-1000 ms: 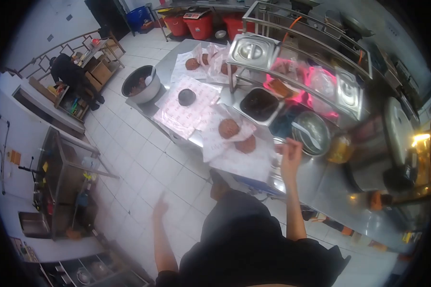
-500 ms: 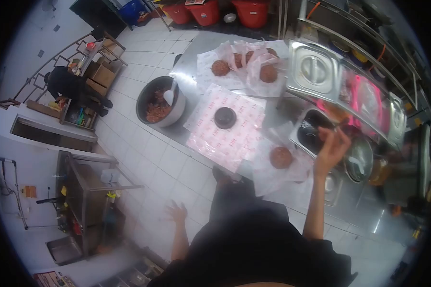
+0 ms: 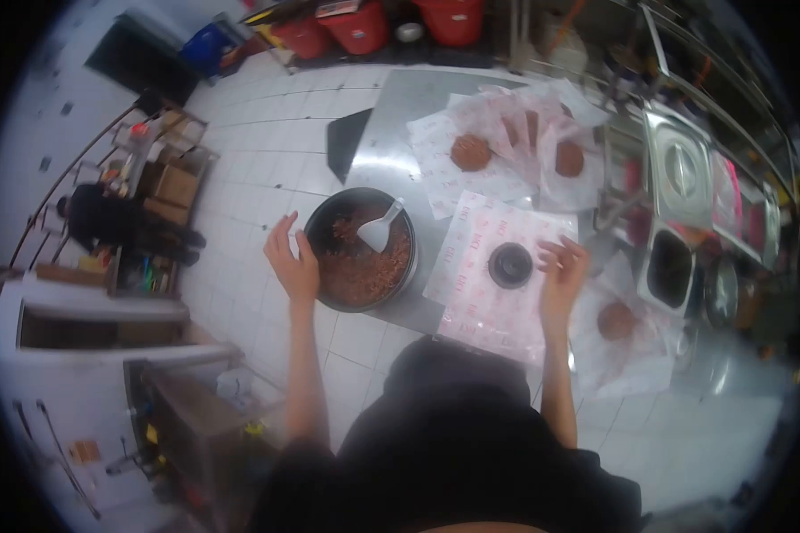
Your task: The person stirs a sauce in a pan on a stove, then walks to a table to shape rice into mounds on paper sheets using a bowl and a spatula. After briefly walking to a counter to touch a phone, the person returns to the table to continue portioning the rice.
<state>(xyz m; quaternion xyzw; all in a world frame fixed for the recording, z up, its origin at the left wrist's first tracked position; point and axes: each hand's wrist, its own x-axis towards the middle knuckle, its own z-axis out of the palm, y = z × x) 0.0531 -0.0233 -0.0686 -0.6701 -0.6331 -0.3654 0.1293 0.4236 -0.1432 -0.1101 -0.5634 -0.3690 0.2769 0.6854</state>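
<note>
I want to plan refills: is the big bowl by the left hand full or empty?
Partly full: the bowl holds reddish-brown crumbly food, dark inner wall shows above it, a white spoon rests inside.

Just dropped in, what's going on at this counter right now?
A person stands at a steel counter. Their left hand lies open against the rim of a dark bowl of reddish minced filling, with a white scoop in it. The right hand rests, fingers bent, on a pink-printed wrapper right beside a dark round disc. Whether it holds anything is unclear. Brown patties sit on other wrappers nearby.
</note>
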